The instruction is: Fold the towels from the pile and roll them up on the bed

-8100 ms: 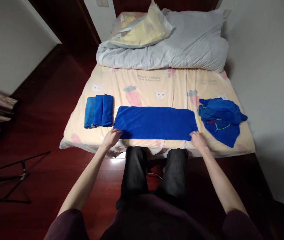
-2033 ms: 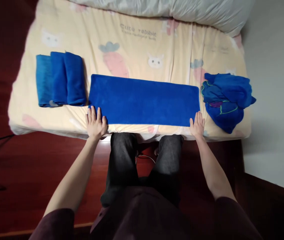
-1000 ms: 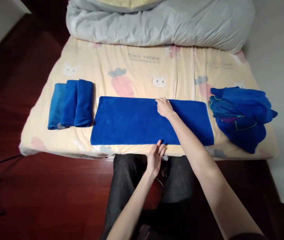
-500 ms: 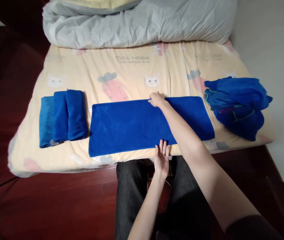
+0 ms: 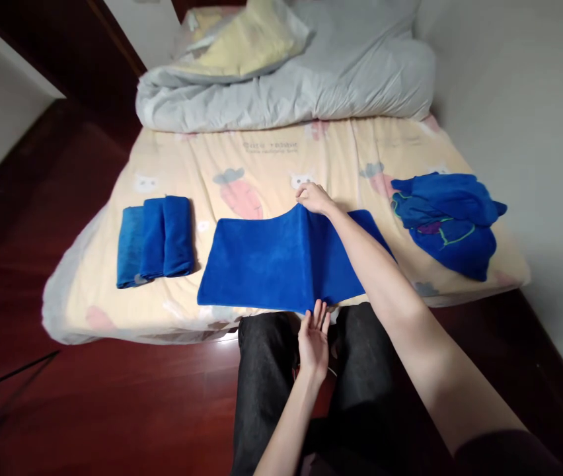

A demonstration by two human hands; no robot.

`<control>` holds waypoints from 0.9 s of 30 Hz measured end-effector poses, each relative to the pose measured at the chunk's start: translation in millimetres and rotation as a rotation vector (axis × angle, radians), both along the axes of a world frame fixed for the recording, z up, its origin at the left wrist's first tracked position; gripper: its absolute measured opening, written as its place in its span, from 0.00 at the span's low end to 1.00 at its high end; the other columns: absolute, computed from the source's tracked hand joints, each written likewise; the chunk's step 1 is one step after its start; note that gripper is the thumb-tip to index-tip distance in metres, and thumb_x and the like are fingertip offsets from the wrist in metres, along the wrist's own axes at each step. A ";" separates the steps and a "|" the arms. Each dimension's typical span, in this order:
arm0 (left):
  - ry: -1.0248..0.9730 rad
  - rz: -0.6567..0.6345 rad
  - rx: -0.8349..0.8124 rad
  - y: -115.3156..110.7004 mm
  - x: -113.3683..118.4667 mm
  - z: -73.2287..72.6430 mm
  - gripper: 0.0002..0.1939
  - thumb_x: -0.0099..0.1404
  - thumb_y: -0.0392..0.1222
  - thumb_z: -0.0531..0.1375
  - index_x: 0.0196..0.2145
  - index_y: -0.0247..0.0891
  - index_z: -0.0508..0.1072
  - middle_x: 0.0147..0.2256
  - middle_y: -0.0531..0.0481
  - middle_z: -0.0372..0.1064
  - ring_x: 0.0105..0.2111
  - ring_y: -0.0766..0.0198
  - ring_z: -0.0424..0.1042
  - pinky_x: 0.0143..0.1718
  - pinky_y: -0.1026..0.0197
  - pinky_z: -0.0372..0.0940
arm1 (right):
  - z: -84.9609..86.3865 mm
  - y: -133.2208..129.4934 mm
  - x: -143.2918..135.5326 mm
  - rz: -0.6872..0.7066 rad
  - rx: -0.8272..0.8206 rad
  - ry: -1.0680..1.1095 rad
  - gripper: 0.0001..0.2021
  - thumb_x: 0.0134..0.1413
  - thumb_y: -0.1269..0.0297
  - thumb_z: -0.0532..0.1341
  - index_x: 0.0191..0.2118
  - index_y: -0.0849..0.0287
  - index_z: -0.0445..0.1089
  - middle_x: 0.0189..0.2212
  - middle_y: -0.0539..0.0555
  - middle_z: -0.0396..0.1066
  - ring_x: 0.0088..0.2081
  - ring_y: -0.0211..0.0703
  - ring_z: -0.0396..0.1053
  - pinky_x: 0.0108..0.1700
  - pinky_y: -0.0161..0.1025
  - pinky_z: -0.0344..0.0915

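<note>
A blue towel [image 5: 262, 258], folded into a long strip, lies across the bed in front of me. Its middle rises in a ridge running from the far edge to the near edge. At the far edge my right hand [image 5: 314, 198] is closed in a pinch on the towel, holding it up. My left hand [image 5: 314, 344] is palm up at the near edge, its fingers at the lower end of the ridge and gripping the cloth there; its thumb is hard to see.
Folded blue towels [image 5: 166, 238] lie side by side on the left. A crumpled blue cloth pile [image 5: 447, 221] with green edging sits on the right. Behind is a rolled grey quilt [image 5: 281, 92]. The patterned bed sheet [image 5: 152, 317] ends just before my knees.
My hands have raised the towel's middle into a ridge, where it lay flat before. Its right end has drawn inward. The camera view has tilted up and shifted.
</note>
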State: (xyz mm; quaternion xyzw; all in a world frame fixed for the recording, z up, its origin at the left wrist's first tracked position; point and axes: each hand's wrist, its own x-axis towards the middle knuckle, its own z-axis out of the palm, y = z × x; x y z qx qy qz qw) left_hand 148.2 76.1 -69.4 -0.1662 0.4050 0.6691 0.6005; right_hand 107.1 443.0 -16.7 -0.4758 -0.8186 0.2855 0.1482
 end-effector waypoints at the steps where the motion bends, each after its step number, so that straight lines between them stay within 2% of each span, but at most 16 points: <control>1: 0.021 -0.014 0.006 -7.9 -3.1 6.7 0.08 0.70 0.43 0.61 0.39 0.43 0.82 0.58 0.41 0.76 0.66 0.55 0.67 0.69 0.51 0.64 | 10.1 -4.9 3.3 -0.002 0.002 0.038 0.07 0.60 0.67 0.65 0.43 0.56 0.80 0.43 0.54 0.79 0.50 0.49 0.75 0.58 0.45 0.69; 5: 0.146 -0.064 0.023 -42.2 -22.5 32.8 0.04 0.63 0.43 0.68 0.35 0.43 0.81 0.53 0.40 0.79 0.63 0.49 0.71 0.68 0.45 0.65 | 53.8 -28.7 19.1 -0.011 -0.036 0.193 0.05 0.56 0.65 0.68 0.38 0.57 0.80 0.35 0.51 0.79 0.40 0.45 0.77 0.51 0.41 0.71; 8: 0.318 -0.063 0.044 -63.6 -45.7 51.4 0.08 0.58 0.47 0.72 0.32 0.42 0.80 0.45 0.40 0.82 0.57 0.45 0.77 0.62 0.44 0.71 | 90.1 -50.2 33.0 0.001 -0.067 0.330 0.06 0.53 0.63 0.70 0.36 0.59 0.80 0.34 0.52 0.80 0.38 0.43 0.77 0.48 0.40 0.72; 12: 0.650 -0.065 0.075 -75.0 -91.3 83.8 0.18 0.53 0.55 0.75 0.33 0.39 0.82 0.39 0.41 0.82 0.41 0.50 0.83 0.47 0.53 0.77 | 139.6 -81.3 55.0 0.035 -0.131 0.529 0.11 0.50 0.59 0.74 0.34 0.61 0.79 0.33 0.56 0.82 0.37 0.45 0.78 0.47 0.42 0.74; 15: 0.890 -0.109 0.113 -73.4 -131.8 123.7 0.22 0.55 0.61 0.72 0.32 0.38 0.82 0.35 0.43 0.81 0.32 0.58 0.79 0.36 0.59 0.75 | 171.5 -102.8 75.4 0.005 -0.147 0.655 0.14 0.47 0.56 0.77 0.33 0.61 0.79 0.33 0.58 0.82 0.38 0.48 0.79 0.49 0.45 0.75; 18: 1.211 -0.126 0.198 -66.4 -169.2 171.6 0.22 0.58 0.62 0.70 0.23 0.39 0.75 0.25 0.49 0.71 0.27 0.62 0.72 0.31 0.62 0.70 | 196.3 -119.5 97.1 -0.022 -0.124 0.748 0.19 0.44 0.51 0.78 0.34 0.60 0.79 0.34 0.58 0.83 0.41 0.50 0.80 0.52 0.48 0.76; 19: 1.318 -0.106 0.206 -62.7 -180.2 186.6 0.24 0.59 0.61 0.69 0.21 0.40 0.71 0.23 0.51 0.67 0.26 0.64 0.70 0.31 0.63 0.69 | 203.2 -124.4 104.0 -0.023 -0.112 0.769 0.20 0.43 0.50 0.79 0.35 0.60 0.79 0.34 0.58 0.83 0.42 0.51 0.80 0.52 0.49 0.76; 21: 1.454 -0.050 0.185 -53.4 -199.7 213.2 0.24 0.60 0.61 0.68 0.21 0.39 0.69 0.22 0.53 0.63 0.25 0.65 0.66 0.30 0.63 0.67 | 216.0 -134.6 116.7 -0.022 -0.084 0.797 0.21 0.42 0.49 0.79 0.36 0.59 0.79 0.35 0.58 0.82 0.43 0.51 0.81 0.52 0.49 0.77; 24: 1.541 0.006 0.149 -37.2 -221.2 244.3 0.24 0.59 0.63 0.68 0.28 0.37 0.74 0.25 0.52 0.67 0.28 0.63 0.69 0.33 0.61 0.68 | 232.9 -153.4 132.8 -0.016 -0.040 0.840 0.22 0.42 0.48 0.79 0.38 0.59 0.80 0.34 0.57 0.82 0.43 0.52 0.81 0.52 0.48 0.78; 27: 1.585 0.040 0.208 -22.8 -232.8 268.6 0.25 0.60 0.64 0.67 0.33 0.35 0.76 0.30 0.49 0.72 0.33 0.62 0.72 0.39 0.60 0.69 | 245.5 -174.0 146.1 -0.006 0.011 0.892 0.23 0.41 0.47 0.79 0.38 0.59 0.80 0.33 0.56 0.82 0.42 0.51 0.81 0.51 0.48 0.78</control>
